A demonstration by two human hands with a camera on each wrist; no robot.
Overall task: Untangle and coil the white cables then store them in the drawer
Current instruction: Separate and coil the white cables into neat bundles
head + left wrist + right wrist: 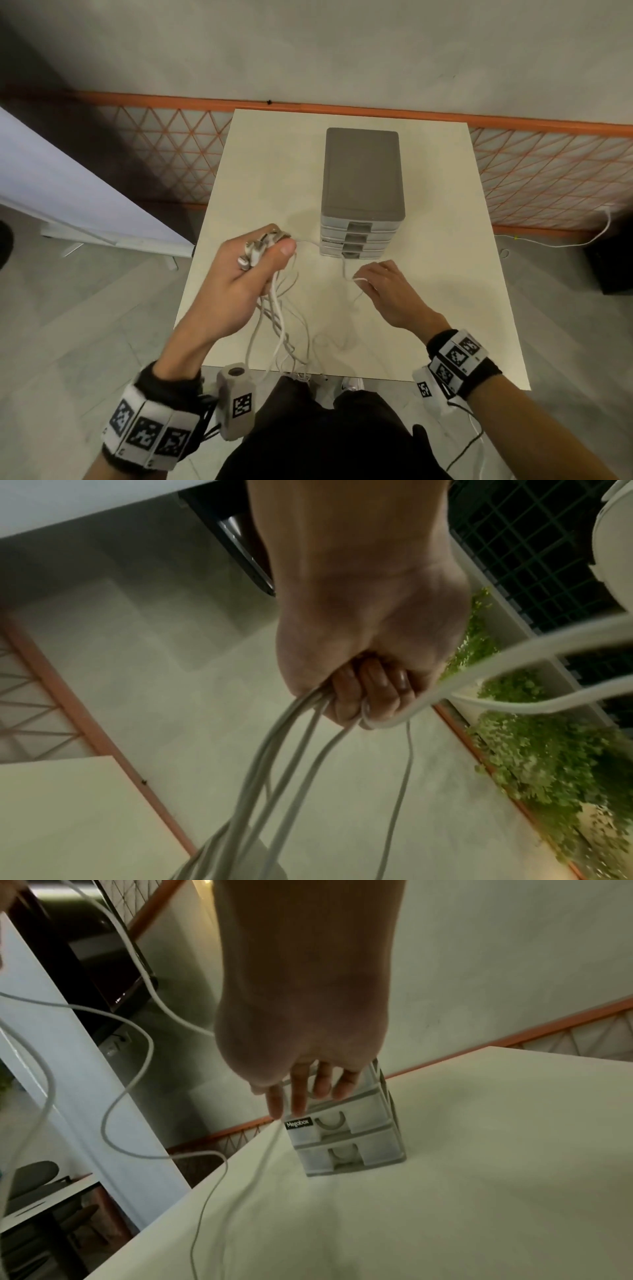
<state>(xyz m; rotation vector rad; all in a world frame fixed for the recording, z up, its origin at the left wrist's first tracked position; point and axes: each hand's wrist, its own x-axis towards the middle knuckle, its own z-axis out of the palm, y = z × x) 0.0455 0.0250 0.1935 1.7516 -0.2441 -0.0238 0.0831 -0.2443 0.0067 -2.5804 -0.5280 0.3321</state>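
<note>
Above the near left part of the cream table (445, 240), a bundle of white cables (274, 308) hangs from the left hand (239, 274), whose fingers (373, 685) are clenched round the gathered strands with plug ends sticking out by the thumb. The loose loops trail down across the tabletop and over its near edge. One thin strand (346, 274) runs from that fist toward the right hand (387, 291), which hovers low over the table with fingers (298, 1093) extended and relaxed, the strand at its fingertips; whether it pinches the strand I cannot tell. Just beyond both hands stands a grey mini drawer unit (363, 178), its drawers all closed. Behind the table runs an orange lattice fence (548, 171).
</note>
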